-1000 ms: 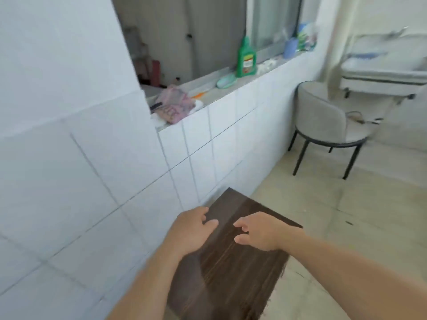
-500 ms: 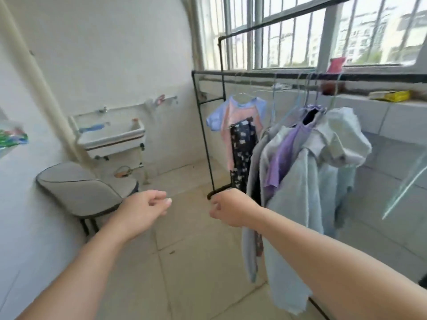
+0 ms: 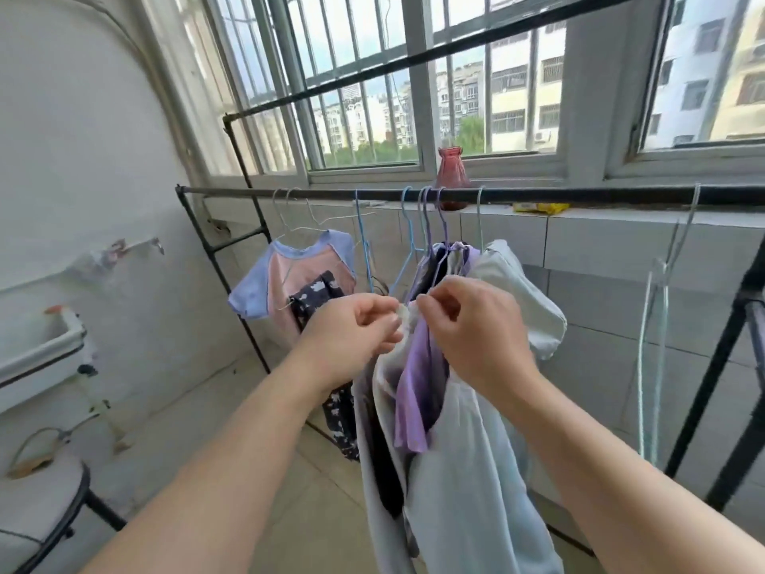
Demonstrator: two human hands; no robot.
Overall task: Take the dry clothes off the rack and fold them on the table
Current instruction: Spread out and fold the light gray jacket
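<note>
A black metal rack (image 3: 538, 195) runs across in front of the window, with several garments on wire hangers. My left hand (image 3: 352, 337) and my right hand (image 3: 472, 337) both pinch the top edge of a white garment (image 3: 383, 391) in the bunch of clothes at the middle. A purple garment (image 3: 418, 387) hangs just behind it and a pale blue shirt (image 3: 476, 470) to its right. Further left hang a pink T-shirt with blue sleeves (image 3: 289, 279) and dark patterned trousers (image 3: 339, 416). The table is out of view.
A red vase (image 3: 452, 176) and a yellow packet (image 3: 538, 207) sit on the tiled sill behind the rack. An empty hanger (image 3: 662, 325) hangs at the right. A sink (image 3: 37, 350) is on the left wall, with a grey chair (image 3: 37, 507) below it.
My view has swung from the dark table by the tiled wall round to the rack. Both hands have come up and closed on the white garment.
</note>
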